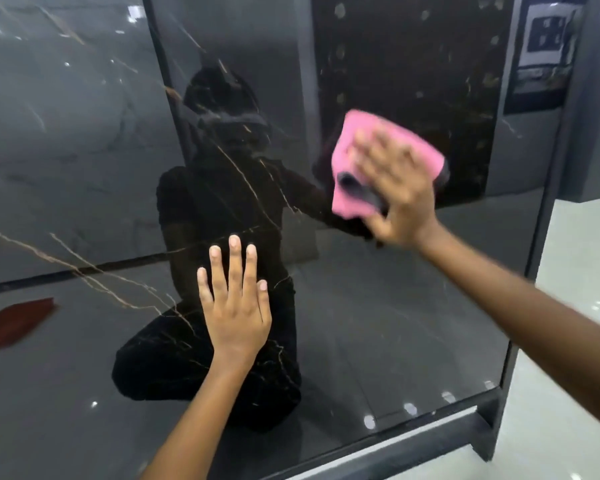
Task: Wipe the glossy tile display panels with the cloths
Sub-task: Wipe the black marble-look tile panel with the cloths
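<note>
The right hand (395, 188) presses the pink cloth (378, 161) flat-fingered against the tile panel (378, 306), the left hand (236, 306) spread bare alongside.

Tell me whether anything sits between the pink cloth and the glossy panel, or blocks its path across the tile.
Nothing visible does. The right hand presses the pink cloth against the panel; only the left hand rests flat lower on the tile.

I note pale floor tiles (568, 278) at right; a dark metal frame (492, 424) edges them.
</note>
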Available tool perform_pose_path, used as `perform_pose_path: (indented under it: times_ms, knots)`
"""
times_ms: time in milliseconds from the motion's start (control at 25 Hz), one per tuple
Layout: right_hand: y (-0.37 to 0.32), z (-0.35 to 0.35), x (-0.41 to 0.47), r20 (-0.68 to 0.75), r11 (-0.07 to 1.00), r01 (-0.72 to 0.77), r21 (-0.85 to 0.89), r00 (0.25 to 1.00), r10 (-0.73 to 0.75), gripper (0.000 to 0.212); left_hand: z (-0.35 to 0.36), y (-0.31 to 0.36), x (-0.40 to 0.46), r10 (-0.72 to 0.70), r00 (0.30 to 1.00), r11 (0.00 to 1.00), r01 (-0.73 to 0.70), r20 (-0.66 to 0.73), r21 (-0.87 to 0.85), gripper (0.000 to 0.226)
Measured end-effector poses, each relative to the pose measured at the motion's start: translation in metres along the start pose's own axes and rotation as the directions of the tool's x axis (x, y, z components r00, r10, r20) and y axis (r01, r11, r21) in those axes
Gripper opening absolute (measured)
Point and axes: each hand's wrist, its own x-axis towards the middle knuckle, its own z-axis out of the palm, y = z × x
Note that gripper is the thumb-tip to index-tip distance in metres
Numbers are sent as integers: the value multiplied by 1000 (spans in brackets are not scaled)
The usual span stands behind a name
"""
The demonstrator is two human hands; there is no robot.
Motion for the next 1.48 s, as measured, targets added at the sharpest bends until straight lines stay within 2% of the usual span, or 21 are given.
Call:
perform_pose_path:
  times_ms: [120,200,240,320,400,480,600,680,720,800,840,920,1000,1040,1080,1160,1240,1280,1320,1400,1480]
  knots:
    - [-80,2,-156,304,974,226,-24,930,-208,81,-1,0,3,-17,1000,1000,17,14,-5,54]
    - [-96,-14,-208,517,868,481,122,716,-470,82,-2,0,0,-22,999,1000,23,27,-11,54]
    - [-88,-15,-203,505,814,550,187,657,-560,70,-1,0,-1,-19,999,1000,20,31,-17,53]
    - [-64,-10,-137,356,864,465,190,788,-503,50,-3,-1,3,-15,999,1000,16,32,-13,54]
    - [-34,-5,-46,170,983,135,125,973,-156,49,-5,0,6,-40,999,998,42,37,-54,55]
    - [-33,9,-11,14,986,-79,146,997,78,49,-5,3,-9,-84,995,987,90,45,-131,55]
    - [-92,24,-104,115,985,101,143,986,-118,52,2,10,-73,-72,989,984,92,129,-150,54]
    - [-145,23,-211,376,943,250,222,870,-319,58,11,8,-120,-25,981,991,49,190,-126,53]
    - [-165,15,-252,505,893,328,309,739,-446,62,15,6,-136,-9,978,994,32,209,-106,53]
    - [-168,3,-277,540,763,426,487,540,-646,62,23,2,-150,14,980,999,-5,199,-45,53]
    - [-157,2,-262,477,745,431,509,580,-661,54,27,1,-152,22,983,1000,-21,181,-11,53]
    - [-117,4,-202,279,812,395,430,797,-536,34,30,0,-153,14,988,1000,-14,154,0,54]
    - [-85,10,-141,126,939,132,317,976,-180,36,30,-1,-156,25,988,999,-20,151,-40,54]
    - [-86,19,-133,96,964,-31,266,995,5,39,30,-2,-157,34,988,998,-25,151,-62,54]
    - [-102,27,-140,83,977,-94,190,993,79,42,30,-3,-158,44,988,997,-33,149,-75,54]
    - [-156,40,-211,256,989,90,114,960,-117,52,30,-2,-157,50,988,997,-39,148,-74,54]
    - [-202,32,-303,547,891,393,229,705,-451,88,29,-1,-155,58,988,997,-50,146,-56,55]
    - [-209,22,-332,634,821,483,304,541,-553,98,29,-2,-155,64,988,997,-59,142,-41,56]
    - [-206,14,-347,636,774,510,375,466,-615,95,29,-2,-155,61,988,998,-57,140,-32,56]
    - [-184,7,-335,545,747,518,417,515,-662,66,25,1,-151,10,991,998,-2,130,-59,56]
    - [-139,7,-291,431,847,439,301,729,-532,41,23,12,-151,-63,990,984,82,126,-156,52]
